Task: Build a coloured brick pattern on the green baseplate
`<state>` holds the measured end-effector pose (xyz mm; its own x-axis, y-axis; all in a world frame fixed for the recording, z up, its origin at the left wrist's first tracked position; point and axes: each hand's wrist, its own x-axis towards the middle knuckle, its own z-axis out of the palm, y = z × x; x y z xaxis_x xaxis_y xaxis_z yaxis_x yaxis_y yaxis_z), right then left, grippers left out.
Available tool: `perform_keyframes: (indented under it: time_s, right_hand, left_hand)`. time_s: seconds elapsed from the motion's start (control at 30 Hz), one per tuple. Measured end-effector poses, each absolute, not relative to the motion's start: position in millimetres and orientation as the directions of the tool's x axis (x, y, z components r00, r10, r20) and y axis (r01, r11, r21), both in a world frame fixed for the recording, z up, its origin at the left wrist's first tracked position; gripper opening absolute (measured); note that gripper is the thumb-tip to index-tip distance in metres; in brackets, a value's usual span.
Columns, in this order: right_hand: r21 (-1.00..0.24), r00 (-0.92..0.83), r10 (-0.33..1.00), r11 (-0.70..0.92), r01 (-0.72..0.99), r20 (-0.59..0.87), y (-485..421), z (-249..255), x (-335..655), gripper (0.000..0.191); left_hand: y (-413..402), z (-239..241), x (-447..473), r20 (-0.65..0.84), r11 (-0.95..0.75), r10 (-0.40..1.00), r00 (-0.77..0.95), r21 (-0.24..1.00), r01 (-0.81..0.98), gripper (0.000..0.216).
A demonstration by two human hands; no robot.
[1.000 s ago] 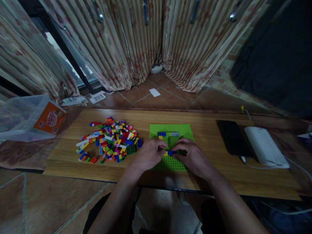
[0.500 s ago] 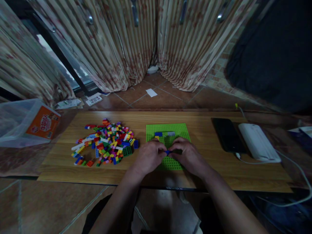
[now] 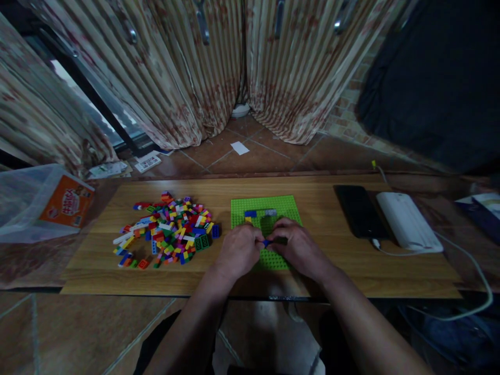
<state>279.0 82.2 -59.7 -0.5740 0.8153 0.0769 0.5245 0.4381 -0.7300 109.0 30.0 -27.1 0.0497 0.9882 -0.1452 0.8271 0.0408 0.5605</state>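
Between the fingertips of my left hand [image 3: 242,248] and my right hand [image 3: 296,244] is a small blue brick [image 3: 266,243], pinched from both sides. Both hands are closed on it, over the green baseplate [image 3: 279,204]. My fingers cover part of the brick, so I cannot tell whether it touches the studs. Farther back on the plate sit a blue brick [image 3: 250,213], a yellow brick [image 3: 248,220] partly behind my left hand, and a grey brick [image 3: 270,212].
A pile of mixed bricks [image 3: 177,229] spreads over the left of the wooden table [image 3: 320,208]. At the right lie a black phone [image 3: 360,211] and a white power bank [image 3: 408,221] with a cable. A clear plastic box [image 3: 29,203] stands at far left.
The camera view has shifted slightly. Both hands stay pinched on the small blue brick at nearly the same spot over the baseplate.
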Motion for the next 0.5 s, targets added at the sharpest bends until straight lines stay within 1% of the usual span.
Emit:
perform_keyframes:
  time_s: [0.2,0.4,0.5]
  right_hand:
    - [-0.725,-0.566,0.819,0.449,0.523,0.099,80.5,-60.5,279.3,0.013]
    - [-0.724,-0.552,0.829,0.437,0.534,0.093,78.3,-61.6,278.6,0.012]
    - [-0.738,-0.552,0.828,0.432,0.519,0.096,78.3,-63.9,279.4,0.013]
  left_hand:
    - [28.0,-26.0,114.7,-0.159,0.062,0.987,0.024,0.516,0.854,0.013]
    - [25.9,-28.2,116.3,-0.147,0.078,0.989,-0.002,0.516,0.853,0.015]
    - [24.1,-30.8,114.2,-0.118,0.057,0.993,0.011,0.556,0.829,0.014]
